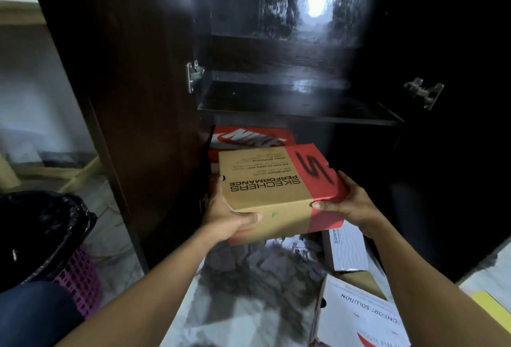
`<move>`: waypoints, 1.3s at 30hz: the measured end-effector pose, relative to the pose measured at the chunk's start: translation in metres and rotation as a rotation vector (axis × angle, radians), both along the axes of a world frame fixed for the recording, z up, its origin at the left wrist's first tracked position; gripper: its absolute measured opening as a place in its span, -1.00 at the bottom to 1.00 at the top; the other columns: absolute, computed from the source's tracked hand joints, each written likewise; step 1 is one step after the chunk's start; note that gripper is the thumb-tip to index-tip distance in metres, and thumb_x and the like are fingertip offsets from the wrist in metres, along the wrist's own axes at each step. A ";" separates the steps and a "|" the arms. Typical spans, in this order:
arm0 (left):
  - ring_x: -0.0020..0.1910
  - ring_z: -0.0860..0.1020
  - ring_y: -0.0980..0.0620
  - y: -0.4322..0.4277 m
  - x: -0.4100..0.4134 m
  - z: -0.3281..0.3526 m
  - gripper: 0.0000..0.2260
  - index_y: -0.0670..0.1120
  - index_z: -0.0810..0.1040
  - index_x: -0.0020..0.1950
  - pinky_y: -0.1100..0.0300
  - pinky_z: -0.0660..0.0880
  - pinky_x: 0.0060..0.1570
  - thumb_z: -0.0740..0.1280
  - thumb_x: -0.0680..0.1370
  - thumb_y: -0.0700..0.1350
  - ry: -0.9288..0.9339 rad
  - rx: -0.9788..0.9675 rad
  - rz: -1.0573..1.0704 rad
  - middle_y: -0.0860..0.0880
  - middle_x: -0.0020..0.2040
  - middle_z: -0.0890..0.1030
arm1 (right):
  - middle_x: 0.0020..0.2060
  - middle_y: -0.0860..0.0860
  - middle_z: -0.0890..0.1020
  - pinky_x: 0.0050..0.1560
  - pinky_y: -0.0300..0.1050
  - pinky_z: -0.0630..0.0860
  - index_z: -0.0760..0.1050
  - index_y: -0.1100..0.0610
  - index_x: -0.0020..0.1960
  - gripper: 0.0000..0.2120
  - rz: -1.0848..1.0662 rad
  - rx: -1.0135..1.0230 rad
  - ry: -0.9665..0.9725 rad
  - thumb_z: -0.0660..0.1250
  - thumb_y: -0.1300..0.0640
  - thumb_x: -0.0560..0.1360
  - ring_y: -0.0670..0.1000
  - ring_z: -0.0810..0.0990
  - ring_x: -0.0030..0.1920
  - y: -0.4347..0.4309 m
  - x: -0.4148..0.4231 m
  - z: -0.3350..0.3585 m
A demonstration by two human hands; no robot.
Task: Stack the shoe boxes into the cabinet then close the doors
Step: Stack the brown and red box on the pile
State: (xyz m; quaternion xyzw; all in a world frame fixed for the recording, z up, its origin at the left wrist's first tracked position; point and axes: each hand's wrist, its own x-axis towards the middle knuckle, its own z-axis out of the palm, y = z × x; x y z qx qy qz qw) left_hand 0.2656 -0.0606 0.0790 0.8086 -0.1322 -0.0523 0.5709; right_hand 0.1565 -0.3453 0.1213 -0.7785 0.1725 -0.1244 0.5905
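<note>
Both arms reach forward; left hand (229,218) and right hand (349,204) grip the box (279,189) before the cabinet (301,111).

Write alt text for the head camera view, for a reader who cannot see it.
The left hand and right hand hold a brown-and-red Skechers box before an open dark cabinet, where a red Nike box sits under a shelf. White shoe boxes lie on the floor at right; a black-lined bin stands at left.
</note>
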 end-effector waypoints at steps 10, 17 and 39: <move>0.16 0.53 0.05 -0.036 0.082 0.027 0.01 -0.07 0.16 0.60 0.50 0.50 -0.20 0.63 0.27 -0.32 -0.082 -0.047 0.126 -0.03 0.27 0.55 | 0.00 -0.13 0.71 -0.01 -0.08 0.65 0.44 -0.09 0.32 -0.24 -0.080 0.135 -0.231 0.59 0.41 0.27 -0.13 0.69 -0.08 -0.007 0.079 -0.007; 0.33 0.51 -0.10 -0.047 0.133 0.020 -0.14 -0.11 0.29 0.54 0.07 0.44 0.33 0.62 0.32 -0.16 -0.126 -0.026 0.360 -0.10 0.34 0.53 | 0.02 -0.08 0.70 0.00 -0.23 0.62 0.52 -0.09 0.16 -0.47 -0.182 0.140 -0.317 0.62 0.26 0.31 -0.14 0.70 -0.01 0.008 0.139 -0.028; 0.54 0.18 0.08 -0.082 0.204 0.022 -0.18 -0.14 0.04 0.62 0.33 0.10 0.42 0.47 0.52 -0.07 -0.136 0.289 0.168 -0.02 0.61 -0.25 | 0.63 0.00 -0.06 0.54 0.05 0.04 -0.03 -0.02 0.63 -0.07 -0.065 -0.230 -0.099 0.50 0.07 0.48 0.07 -0.04 0.61 0.019 0.231 -0.052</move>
